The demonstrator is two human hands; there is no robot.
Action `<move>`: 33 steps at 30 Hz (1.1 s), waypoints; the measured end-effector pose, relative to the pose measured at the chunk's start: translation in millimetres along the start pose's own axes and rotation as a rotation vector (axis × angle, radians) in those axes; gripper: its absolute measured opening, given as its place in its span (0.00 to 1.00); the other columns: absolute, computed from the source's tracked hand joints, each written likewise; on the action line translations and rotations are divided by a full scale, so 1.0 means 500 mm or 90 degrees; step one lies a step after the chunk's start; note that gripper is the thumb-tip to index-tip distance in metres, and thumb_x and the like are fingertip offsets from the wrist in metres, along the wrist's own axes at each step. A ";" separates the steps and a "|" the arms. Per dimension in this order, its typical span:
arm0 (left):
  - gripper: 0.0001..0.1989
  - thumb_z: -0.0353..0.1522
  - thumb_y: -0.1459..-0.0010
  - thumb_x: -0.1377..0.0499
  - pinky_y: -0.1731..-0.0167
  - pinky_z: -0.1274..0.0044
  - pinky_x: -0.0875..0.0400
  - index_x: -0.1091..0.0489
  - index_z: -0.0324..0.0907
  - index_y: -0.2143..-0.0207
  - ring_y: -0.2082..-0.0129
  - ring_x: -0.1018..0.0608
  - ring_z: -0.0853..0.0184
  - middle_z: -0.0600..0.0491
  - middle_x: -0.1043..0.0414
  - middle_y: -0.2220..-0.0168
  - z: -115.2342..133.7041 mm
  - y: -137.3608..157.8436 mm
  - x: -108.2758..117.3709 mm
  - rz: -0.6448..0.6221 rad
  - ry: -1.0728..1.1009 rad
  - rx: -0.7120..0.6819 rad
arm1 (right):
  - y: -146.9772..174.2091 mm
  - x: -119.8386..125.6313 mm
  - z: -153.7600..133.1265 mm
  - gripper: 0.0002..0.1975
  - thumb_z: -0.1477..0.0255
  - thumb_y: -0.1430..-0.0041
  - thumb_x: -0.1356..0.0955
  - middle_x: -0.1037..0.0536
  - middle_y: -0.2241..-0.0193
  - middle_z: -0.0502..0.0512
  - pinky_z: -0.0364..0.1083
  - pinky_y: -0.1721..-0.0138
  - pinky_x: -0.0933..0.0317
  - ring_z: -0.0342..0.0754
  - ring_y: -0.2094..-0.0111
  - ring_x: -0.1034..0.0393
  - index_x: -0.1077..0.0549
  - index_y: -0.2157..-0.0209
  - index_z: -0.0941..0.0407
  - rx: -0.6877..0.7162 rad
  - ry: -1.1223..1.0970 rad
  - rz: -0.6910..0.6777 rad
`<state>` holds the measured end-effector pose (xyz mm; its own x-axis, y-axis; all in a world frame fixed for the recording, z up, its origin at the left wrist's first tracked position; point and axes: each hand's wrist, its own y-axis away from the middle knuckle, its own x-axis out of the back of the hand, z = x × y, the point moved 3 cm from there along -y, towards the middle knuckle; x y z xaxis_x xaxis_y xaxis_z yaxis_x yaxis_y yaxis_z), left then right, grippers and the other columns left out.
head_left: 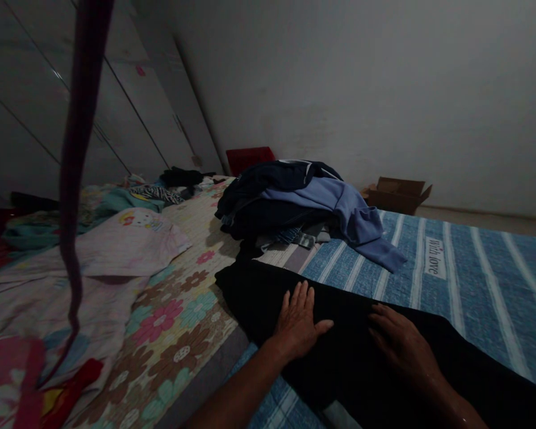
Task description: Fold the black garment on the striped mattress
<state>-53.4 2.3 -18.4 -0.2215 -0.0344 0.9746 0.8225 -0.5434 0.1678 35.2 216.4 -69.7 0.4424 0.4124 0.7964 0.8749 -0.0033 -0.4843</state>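
Note:
A black garment (259, 298) lies spread flat across the blue striped bed cover (473, 268) in front of me. My left hand (298, 322) rests palm down on it, fingers stretched out and apart. My right hand (399, 342) lies flat on the same cloth a little to the right, fingers pointing left toward the other hand. Neither hand grips the cloth.
A pile of dark and light blue clothes (295, 202) sits just beyond the black garment. A floral sheet (178, 322) with pink and white garments (125, 238) covers the left. A dark strap (75, 167) hangs at left. A cardboard box (397, 193) and red bin (250, 158) stand by the wall.

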 end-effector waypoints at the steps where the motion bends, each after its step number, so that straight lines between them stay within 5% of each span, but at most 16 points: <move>1: 0.42 0.54 0.42 0.58 0.39 0.59 0.62 0.58 0.32 0.36 0.35 0.63 0.56 0.41 0.67 0.34 -0.001 0.001 0.003 0.002 -0.003 0.006 | 0.000 0.000 0.000 0.14 0.66 0.40 0.39 0.28 0.51 0.60 0.55 0.52 0.36 0.55 0.50 0.34 0.26 0.58 0.56 0.001 0.001 0.000; 24: 0.35 0.50 0.40 0.55 0.40 0.61 0.53 0.50 0.35 0.38 0.36 0.53 0.57 0.41 0.55 0.36 -0.036 0.039 0.000 0.072 -0.009 -0.019 | -0.006 0.002 -0.003 0.14 0.68 0.40 0.39 0.29 0.50 0.61 0.55 0.50 0.37 0.55 0.48 0.36 0.27 0.57 0.56 0.001 0.034 -0.034; 29: 0.26 0.42 0.39 0.53 0.41 0.63 0.48 0.44 0.36 0.43 0.38 0.46 0.58 0.41 0.46 0.39 -0.126 0.047 0.070 0.337 0.009 -0.015 | -0.005 0.004 -0.005 0.14 0.68 0.40 0.39 0.29 0.50 0.61 0.55 0.50 0.38 0.56 0.48 0.36 0.27 0.57 0.56 0.007 0.037 -0.028; 33: 0.25 0.40 0.46 0.48 0.44 0.60 0.45 0.37 0.31 0.51 0.42 0.39 0.47 0.31 0.40 0.45 -0.276 0.069 0.148 0.508 0.041 0.210 | -0.007 0.010 -0.017 0.15 0.68 0.40 0.39 0.30 0.49 0.64 0.56 0.50 0.38 0.57 0.47 0.37 0.27 0.56 0.58 0.017 0.044 -0.022</move>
<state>-113.5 -134.7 38.8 0.4657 -0.3549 0.8107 0.8524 -0.0662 -0.5187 35.7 210.6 -60.9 0.4258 0.3487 0.8349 0.8844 0.0345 -0.4655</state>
